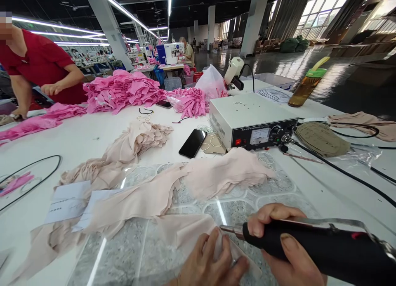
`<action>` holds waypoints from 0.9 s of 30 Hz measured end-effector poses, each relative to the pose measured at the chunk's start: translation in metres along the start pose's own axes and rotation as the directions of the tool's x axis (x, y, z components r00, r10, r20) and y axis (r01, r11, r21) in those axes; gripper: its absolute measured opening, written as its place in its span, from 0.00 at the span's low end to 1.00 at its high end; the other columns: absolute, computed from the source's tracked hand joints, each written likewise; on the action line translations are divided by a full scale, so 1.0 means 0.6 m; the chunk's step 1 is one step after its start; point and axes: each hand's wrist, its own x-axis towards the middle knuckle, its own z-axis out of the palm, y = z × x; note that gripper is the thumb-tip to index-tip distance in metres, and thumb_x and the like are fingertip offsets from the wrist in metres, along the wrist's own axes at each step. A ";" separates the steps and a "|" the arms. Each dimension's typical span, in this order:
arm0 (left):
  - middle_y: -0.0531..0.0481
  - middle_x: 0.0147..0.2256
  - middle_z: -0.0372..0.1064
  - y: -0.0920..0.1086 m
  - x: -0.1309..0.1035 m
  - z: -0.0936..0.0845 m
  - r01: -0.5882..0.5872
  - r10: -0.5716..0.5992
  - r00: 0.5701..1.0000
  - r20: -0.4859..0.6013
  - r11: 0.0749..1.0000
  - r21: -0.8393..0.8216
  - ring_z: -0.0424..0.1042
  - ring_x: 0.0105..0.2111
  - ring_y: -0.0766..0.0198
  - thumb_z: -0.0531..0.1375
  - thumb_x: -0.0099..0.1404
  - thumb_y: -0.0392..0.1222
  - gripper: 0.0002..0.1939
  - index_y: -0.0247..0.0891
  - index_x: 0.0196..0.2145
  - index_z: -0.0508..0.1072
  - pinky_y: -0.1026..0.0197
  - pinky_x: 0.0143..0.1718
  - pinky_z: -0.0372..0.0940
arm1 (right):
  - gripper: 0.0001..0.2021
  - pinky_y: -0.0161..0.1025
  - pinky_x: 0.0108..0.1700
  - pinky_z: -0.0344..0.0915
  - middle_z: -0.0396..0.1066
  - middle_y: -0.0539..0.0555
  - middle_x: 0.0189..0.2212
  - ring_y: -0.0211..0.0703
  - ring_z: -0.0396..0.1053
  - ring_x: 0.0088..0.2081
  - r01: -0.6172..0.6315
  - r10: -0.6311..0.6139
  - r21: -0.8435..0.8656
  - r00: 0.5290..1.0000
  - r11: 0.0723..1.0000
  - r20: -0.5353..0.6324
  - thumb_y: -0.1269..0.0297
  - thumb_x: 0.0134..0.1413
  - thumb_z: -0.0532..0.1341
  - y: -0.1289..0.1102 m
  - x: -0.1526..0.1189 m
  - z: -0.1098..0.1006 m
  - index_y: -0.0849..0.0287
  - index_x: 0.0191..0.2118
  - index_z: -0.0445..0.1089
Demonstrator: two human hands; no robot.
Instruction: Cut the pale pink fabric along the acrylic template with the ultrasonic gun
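Note:
My right hand [291, 244] is wrapped round a black handheld ultrasonic tool [328, 247], thumb on the near side. Its thin metal tip points left and meets the edge of a pale beige fabric piece [185, 228], close to my left fingertips. My left hand [213, 261] rests on that piece with fingers bent and spread, pressing it against the clear mat [123, 261]. Just beyond lie more beige fabric pieces [222, 174], with a second overlapping layer [139, 201] to the left. Part of the fabric under my left hand is hidden.
A control box [252, 121] with a dial and cable stands behind the fabric. Nearby are a phone [192, 143], a bottle [306, 88], paper slips [68, 201], an olive fabric stack [323, 138] and a pink fabric heap [123, 90]. A person in red [43, 67] stands at left.

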 end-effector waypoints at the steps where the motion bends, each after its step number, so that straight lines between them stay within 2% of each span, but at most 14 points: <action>1: 0.46 0.43 0.69 0.000 0.000 -0.001 -0.003 0.003 1.000 0.013 1.000 0.000 0.70 0.45 0.50 0.51 0.69 0.63 0.22 0.48 0.50 0.71 0.55 0.42 0.62 | 0.04 0.41 0.27 0.70 0.63 0.50 0.29 0.39 0.67 0.25 -0.003 0.003 -0.004 1.000 1.000 0.015 0.61 0.59 0.58 -0.002 -0.002 -0.005 0.54 0.38 0.67; 4: 0.47 0.44 0.69 0.001 0.001 -0.005 0.001 0.000 0.999 0.048 1.000 -0.006 0.70 0.46 0.49 0.52 0.69 0.63 0.22 0.47 0.51 0.70 0.54 0.42 0.62 | 0.04 0.43 0.27 0.71 0.63 0.51 0.30 0.40 0.67 0.26 -0.019 0.020 -0.019 0.999 1.000 0.049 0.61 0.60 0.57 -0.003 -0.007 -0.015 0.53 0.38 0.67; 7: 0.48 0.43 0.69 0.001 0.003 -0.006 0.011 -0.011 0.999 0.034 1.000 -0.013 0.71 0.45 0.49 0.53 0.68 0.63 0.22 0.48 0.50 0.71 0.54 0.42 0.62 | 0.04 0.43 0.27 0.71 0.63 0.51 0.30 0.40 0.67 0.26 -0.023 0.025 -0.026 0.998 0.999 0.054 0.61 0.60 0.56 0.002 -0.009 -0.015 0.53 0.39 0.66; 17: 0.48 0.42 0.70 -0.002 0.006 -0.009 -0.001 0.002 1.000 0.015 1.000 -0.027 0.71 0.45 0.50 0.53 0.69 0.61 0.22 0.47 0.50 0.71 0.55 0.42 0.62 | 0.04 0.41 0.25 0.70 0.64 0.50 0.28 0.39 0.67 0.24 0.009 -0.009 -0.050 1.000 0.999 0.011 0.60 0.59 0.58 -0.001 -0.004 0.001 0.54 0.36 0.66; 22: 0.48 0.43 0.70 -0.004 0.004 -0.009 -0.029 0.029 0.998 0.061 1.000 -0.006 0.71 0.45 0.50 0.52 0.68 0.63 0.23 0.48 0.52 0.70 0.54 0.44 0.61 | 0.05 0.40 0.25 0.69 0.65 0.49 0.26 0.39 0.67 0.23 0.047 -0.044 -0.121 0.999 0.992 0.027 0.62 0.58 0.59 -0.003 0.000 0.010 0.54 0.33 0.65; 27: 0.47 0.44 0.70 -0.005 0.003 -0.008 -0.019 0.019 0.999 0.039 1.000 0.001 0.70 0.45 0.50 0.54 0.67 0.64 0.24 0.47 0.52 0.70 0.54 0.44 0.60 | 0.06 0.41 0.25 0.69 0.64 0.50 0.26 0.40 0.67 0.24 0.014 -0.015 -0.109 1.000 0.994 -0.010 0.59 0.57 0.59 -0.016 -0.005 -0.002 0.54 0.35 0.66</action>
